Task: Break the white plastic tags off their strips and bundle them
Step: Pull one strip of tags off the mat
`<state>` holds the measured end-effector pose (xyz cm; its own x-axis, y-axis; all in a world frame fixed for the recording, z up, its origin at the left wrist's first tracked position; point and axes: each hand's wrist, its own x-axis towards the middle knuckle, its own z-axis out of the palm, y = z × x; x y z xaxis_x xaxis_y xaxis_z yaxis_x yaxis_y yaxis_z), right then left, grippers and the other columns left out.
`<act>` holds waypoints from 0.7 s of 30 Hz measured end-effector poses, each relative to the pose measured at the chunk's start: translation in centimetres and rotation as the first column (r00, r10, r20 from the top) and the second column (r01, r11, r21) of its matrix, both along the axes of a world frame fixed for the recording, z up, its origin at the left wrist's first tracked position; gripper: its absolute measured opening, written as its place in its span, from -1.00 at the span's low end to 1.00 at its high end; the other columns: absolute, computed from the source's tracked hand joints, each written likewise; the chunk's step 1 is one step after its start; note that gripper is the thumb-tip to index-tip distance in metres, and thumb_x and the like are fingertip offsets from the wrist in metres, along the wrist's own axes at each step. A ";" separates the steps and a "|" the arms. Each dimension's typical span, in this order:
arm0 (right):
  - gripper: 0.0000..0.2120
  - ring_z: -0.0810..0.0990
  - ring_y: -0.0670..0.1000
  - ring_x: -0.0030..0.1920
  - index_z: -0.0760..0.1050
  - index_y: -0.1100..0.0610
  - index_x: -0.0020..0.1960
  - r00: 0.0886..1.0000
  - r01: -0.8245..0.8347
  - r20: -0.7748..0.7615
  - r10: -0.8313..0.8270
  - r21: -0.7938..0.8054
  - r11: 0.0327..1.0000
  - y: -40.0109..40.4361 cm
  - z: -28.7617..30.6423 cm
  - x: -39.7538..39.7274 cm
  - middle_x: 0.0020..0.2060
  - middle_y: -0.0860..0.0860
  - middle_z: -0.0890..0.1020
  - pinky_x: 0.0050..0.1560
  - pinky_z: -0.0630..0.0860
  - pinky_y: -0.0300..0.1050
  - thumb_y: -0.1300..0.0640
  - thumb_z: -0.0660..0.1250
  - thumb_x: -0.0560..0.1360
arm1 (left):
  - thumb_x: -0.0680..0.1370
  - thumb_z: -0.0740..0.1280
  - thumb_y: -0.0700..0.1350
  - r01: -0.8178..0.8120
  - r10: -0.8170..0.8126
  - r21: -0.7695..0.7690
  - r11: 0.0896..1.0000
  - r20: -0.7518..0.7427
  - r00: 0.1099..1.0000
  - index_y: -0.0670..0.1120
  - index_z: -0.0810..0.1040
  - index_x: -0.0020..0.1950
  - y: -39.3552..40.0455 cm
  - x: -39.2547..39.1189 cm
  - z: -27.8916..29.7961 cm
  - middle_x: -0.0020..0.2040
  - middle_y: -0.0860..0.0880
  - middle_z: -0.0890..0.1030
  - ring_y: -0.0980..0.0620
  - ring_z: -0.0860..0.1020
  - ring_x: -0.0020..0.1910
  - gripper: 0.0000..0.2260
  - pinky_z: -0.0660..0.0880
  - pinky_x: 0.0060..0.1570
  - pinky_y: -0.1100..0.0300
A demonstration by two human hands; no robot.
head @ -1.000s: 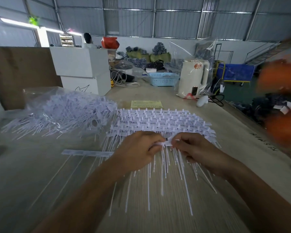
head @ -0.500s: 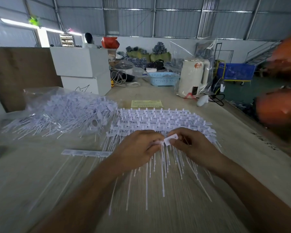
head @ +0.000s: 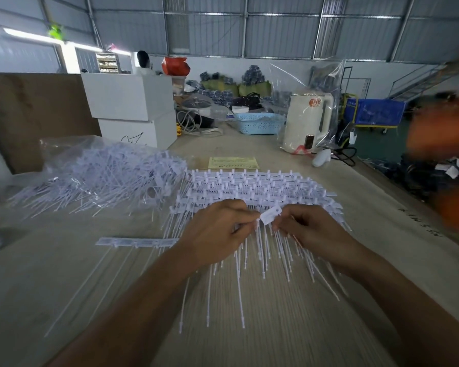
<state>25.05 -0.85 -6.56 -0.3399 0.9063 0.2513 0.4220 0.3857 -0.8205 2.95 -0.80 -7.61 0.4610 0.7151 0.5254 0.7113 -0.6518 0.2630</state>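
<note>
A stack of white plastic tag strips (head: 260, 185) lies across the middle of the table, thin tails pointing toward me. My left hand (head: 217, 231) pinches the strip of tags I am working on, its tails hanging below my fingers. My right hand (head: 306, 229) pinches one white tag (head: 270, 215) by its flat head, tilted up between both hands. A loose heap of separated tags (head: 101, 178) sits on a clear plastic bag at the left. One strip with long tails (head: 135, 242) lies apart, left of my left hand.
A yellow paper slip (head: 233, 163) lies behind the stack. Farther back stand white boxes (head: 129, 99), a blue basket (head: 257, 123) and a bagged white kettle (head: 306, 120). A brown board (head: 29, 112) stands at the left. A blurred orange shape (head: 443, 144) fills the right edge.
The tag head between my hands has twisted upward from flat to tilted. My hands stayed in nearly the same place. The blurred orange shape at right has shifted.
</note>
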 end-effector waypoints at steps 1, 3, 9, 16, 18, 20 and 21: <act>-0.71 0.40 -0.14 -0.47 0.57 0.09 -0.25 1.000 -0.004 0.008 0.004 0.008 1.000 -0.1 0.0 -0.1 -0.45 -0.13 0.54 -0.40 0.31 -0.26 0.21 0.28 0.64 | 0.64 0.27 -0.10 0.003 -0.003 0.006 1.000 -0.015 1.000 -0.02 0.63 0.29 0.1 -0.1 0.0 0.02 0.06 0.65 0.06 0.60 -0.06 -0.74 0.58 -0.17 0.01; -0.73 0.49 -0.07 -0.43 0.55 0.13 -0.21 1.000 -0.010 -0.007 0.010 -0.009 1.000 -0.2 -0.1 -0.2 -0.41 -0.09 0.58 -0.41 0.38 -0.19 0.21 0.24 0.66 | 0.65 0.27 -0.13 -0.003 0.004 0.024 1.000 -0.056 0.998 -0.01 0.63 0.28 0.3 -0.5 0.0 -0.01 0.07 0.62 0.08 0.57 -0.08 -0.75 0.56 -0.21 0.05; -0.74 0.49 0.08 -0.43 0.54 0.14 -0.13 0.999 -0.018 -0.033 0.017 -0.031 0.999 -0.2 -0.3 -0.4 -0.35 0.03 0.57 -0.39 0.41 -0.09 0.20 0.18 0.68 | 0.62 0.30 -0.05 -0.052 0.055 0.041 0.998 -0.079 0.995 0.07 0.59 0.28 0.2 -0.3 -0.4 0.06 0.09 0.59 0.05 0.55 0.08 -0.76 0.55 -0.12 0.08; -0.79 0.26 -0.15 -0.51 0.49 0.10 -0.02 1.000 -0.005 0.029 0.005 0.025 1.000 0.2 -0.2 -0.2 -0.53 -0.10 0.38 -0.47 0.25 -0.31 0.15 0.12 0.71 | 0.62 0.30 -0.03 -0.092 0.092 0.004 0.996 -0.028 0.995 0.08 0.55 0.35 0.1 0.2 -0.7 0.14 0.10 0.59 0.04 0.54 0.12 -0.71 0.53 -0.03 0.08; -0.80 0.32 -0.04 -0.49 0.49 0.09 0.03 1.000 -0.012 0.018 0.012 -0.016 1.000 0.1 -0.2 -0.2 -0.49 -0.04 0.43 -0.49 0.32 -0.22 0.14 0.10 0.71 | 0.63 0.29 -0.02 -0.101 0.101 -0.010 0.995 -0.029 0.994 0.10 0.54 0.36 0.0 0.3 -0.7 0.17 0.11 0.58 0.06 0.53 0.15 -0.70 0.53 0.02 0.05; -0.80 0.39 0.05 -0.46 0.48 0.10 0.08 1.000 -0.023 0.011 0.023 -0.053 0.998 -0.1 -0.2 -0.3 -0.42 0.08 0.50 -0.48 0.40 -0.15 0.16 0.07 0.72 | 0.63 0.28 -0.01 -0.106 0.106 -0.009 0.994 -0.037 0.994 0.11 0.51 0.37 -0.1 0.4 -0.8 0.20 0.11 0.58 0.05 0.53 0.16 -0.69 0.54 0.04 0.04; -0.80 0.39 0.04 -0.46 0.46 0.11 0.10 1.000 -0.024 0.001 0.024 -0.073 0.997 -0.1 -0.3 -0.4 -0.39 0.11 0.52 -0.48 0.39 -0.16 0.17 0.06 0.72 | 0.63 0.28 0.00 -0.107 0.106 -0.007 0.994 -0.032 0.994 0.12 0.50 0.38 -0.1 0.4 -0.8 0.19 0.09 0.59 0.04 0.54 0.15 -0.69 0.54 0.03 0.04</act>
